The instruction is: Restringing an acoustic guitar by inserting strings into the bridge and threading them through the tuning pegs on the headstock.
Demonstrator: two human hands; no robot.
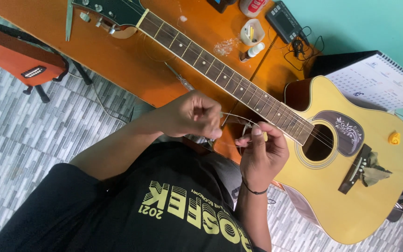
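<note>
A yellow acoustic guitar (350,200) lies on an orange wooden table (117,60), its neck (201,60) running toward the upper left. In front of the neck's body end, both my hands are closed on a thin wire guitar string (234,115). My left hand (194,114) pinches one part of it. My right hand (262,151), with a black band on the wrist, pinches the looped part just beside the fretboard end and holds a small pale piece between the fingertips. An olive cloth (374,171) is tucked by the bridge.
A small yellow object (394,137) rests on the guitar's top. On the table's far side are a black electronic device (283,21), a small cup (252,31), a little bottle (253,50) and a slim metal tool (68,18). An orange guitar (19,56) stands left; a calendar (374,79) lies right.
</note>
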